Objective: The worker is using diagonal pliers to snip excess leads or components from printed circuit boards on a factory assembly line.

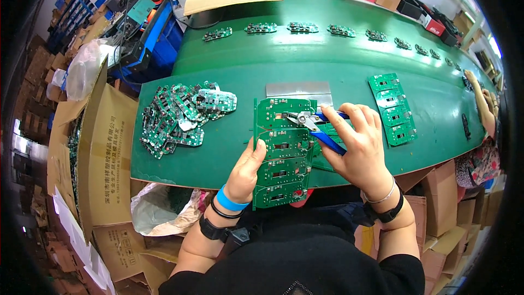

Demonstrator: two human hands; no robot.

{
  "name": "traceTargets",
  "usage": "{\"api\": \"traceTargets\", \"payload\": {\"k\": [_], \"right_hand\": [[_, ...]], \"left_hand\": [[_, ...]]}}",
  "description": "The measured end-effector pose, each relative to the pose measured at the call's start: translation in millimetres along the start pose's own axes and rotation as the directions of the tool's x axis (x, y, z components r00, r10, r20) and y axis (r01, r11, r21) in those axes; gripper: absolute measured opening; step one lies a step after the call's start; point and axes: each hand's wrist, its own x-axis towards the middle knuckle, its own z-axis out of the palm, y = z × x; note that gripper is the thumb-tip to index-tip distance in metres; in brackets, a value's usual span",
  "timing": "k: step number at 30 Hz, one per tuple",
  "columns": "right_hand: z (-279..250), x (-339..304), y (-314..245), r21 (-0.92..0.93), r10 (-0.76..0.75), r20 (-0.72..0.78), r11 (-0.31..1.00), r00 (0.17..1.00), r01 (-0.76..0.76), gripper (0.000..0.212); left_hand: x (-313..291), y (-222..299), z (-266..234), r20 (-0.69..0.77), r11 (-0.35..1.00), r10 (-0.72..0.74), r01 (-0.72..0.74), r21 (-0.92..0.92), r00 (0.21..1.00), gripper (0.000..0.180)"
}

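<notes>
My left hand grips the left edge of a green circuit board panel, its thumb lying on the face. The panel is made of several joined boards and is held upright over the table's near edge. In my right hand is a pair of cutting pliers with blue handles. Their jaws lie over the panel's upper part, beside a small slot. Behind the panel's top a grey metal plate rests on the table. Another green panel lies to the right of my right hand.
A heap of separate circuit boards covers the table's left side. Single boards stand in a row on the green belt at the back. Cardboard boxes flank the table at left. A co-worker's arm reaches in at far right.
</notes>
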Motion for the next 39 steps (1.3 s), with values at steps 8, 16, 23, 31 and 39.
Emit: {"api": "traceTargets", "payload": {"k": [8,16,23,31,39], "right_hand": [[-7.2,3.3,0.0,0.002,-0.015,0.053,1.000,0.998,0.014,0.059],[-1.7,-0.2,2.1,0.019,-0.016,0.049,1.000,0.999,0.015,0.060],[-4.4,-0.1,5.3,-0.078,-0.091,0.036,0.993,0.995,0.094,0.061],[0.8,-2.4,9.3,0.022,-0.078,-0.059,0.997,0.995,0.080,0.057],[-6.7,-12.0,13.2,0.103,0.011,-0.004,0.995,1.000,-0.010,0.053]], "left_hand": [[-1.2,1.7,2.9,-0.026,0.998,0.012,-0.011,0.058,1.000,0.051],[-3.3,1.2,1.7,-0.020,0.997,0.022,-0.020,0.078,1.000,0.052],[-1.6,1.7,2.5,-0.039,0.997,-0.004,0.007,0.072,0.999,0.051],[-5.6,-0.9,-5.5,-0.077,0.998,-0.025,0.029,0.049,0.997,0.051],[-9.5,-4.1,-29.6,0.212,0.691,0.017,0.142,-0.709,0.977,0.070]]}}
